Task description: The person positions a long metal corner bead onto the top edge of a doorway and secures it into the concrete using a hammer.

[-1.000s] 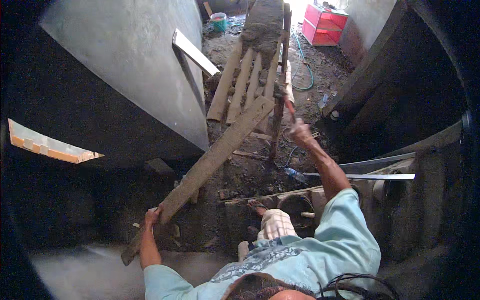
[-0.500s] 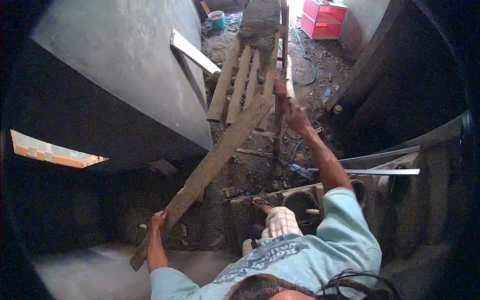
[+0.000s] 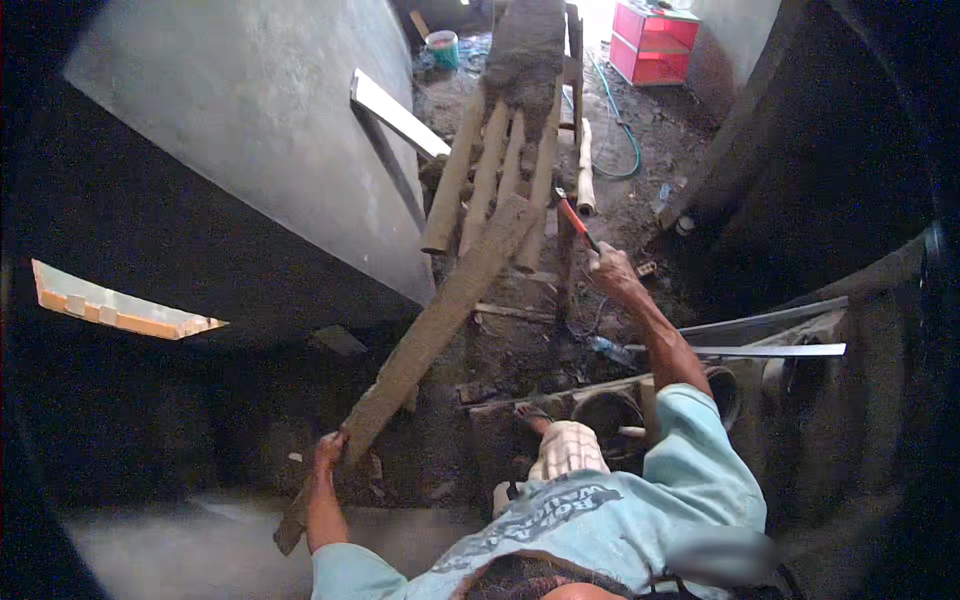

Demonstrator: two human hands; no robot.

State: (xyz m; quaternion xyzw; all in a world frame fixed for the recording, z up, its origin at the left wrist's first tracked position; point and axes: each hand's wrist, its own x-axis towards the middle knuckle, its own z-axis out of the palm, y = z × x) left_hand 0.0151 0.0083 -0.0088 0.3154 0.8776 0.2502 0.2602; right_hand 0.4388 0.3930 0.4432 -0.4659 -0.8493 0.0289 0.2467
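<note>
A long, rough, mortar-covered wooden plank [image 3: 430, 325] slants from the lower left up to the ends of several poles [image 3: 490, 165]. My left hand [image 3: 330, 450] is closed on the plank's near part, at its edge. My right hand [image 3: 612, 272] grips a hammer [image 3: 576, 218] with a red and black handle. The hammer's head is just right of the plank's far end and beside the rightmost pole, apart from the plank. Whether any nail is there is too small to tell.
A dirty wide board [image 3: 525, 55] lies over the poles. White strips [image 3: 395, 112] lean on the left wall [image 3: 280, 130]. A pale pole [image 3: 586, 165], a green hose [image 3: 625, 130], a pink shelf unit [image 3: 650, 42] and a bucket [image 3: 442, 50] stand farther off. Round openings [image 3: 608, 408] are near my feet.
My right hand and the hammer, blurred by motion before, have drawn back to the right and nearer me. My left hand keeps its grip on the plank. The whole view has shifted slightly.
</note>
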